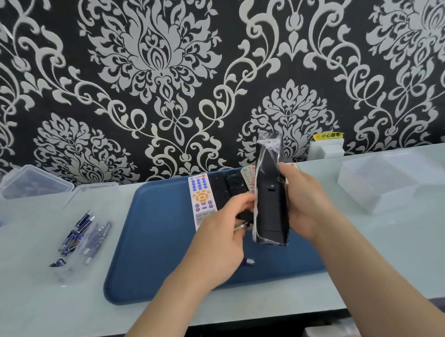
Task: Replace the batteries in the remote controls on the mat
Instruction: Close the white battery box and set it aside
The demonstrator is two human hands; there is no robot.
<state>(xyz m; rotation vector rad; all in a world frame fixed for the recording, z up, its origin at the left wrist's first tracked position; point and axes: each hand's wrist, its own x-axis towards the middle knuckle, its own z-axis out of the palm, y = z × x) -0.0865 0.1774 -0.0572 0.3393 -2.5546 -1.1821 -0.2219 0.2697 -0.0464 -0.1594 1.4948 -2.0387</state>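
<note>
The right hand (307, 203) grips a black remote (271, 201) upright above the mat (153, 253), back side toward the camera, fingers wrapped behind it and out of sight, thumb on its right edge. Crinkled clear film covers the remote and blurs its top end. The left hand (224, 240) has its fingers curled at the remote's left edge; whether they pinch the film or something small I cannot tell. A battery (249, 261) shows on the mat, partly hidden under that hand. At the mat's far edge lie a white remote (202, 198) and dark remotes (227, 187), their near ends covered by the hands. The mat is blue and lies on a pale table (391, 246). More batteries (79, 240) lie in a clear tray at left; a clear box (378, 183) stands at right. Black wallpaper (162, 64) with silver ornament rises behind.
</note>
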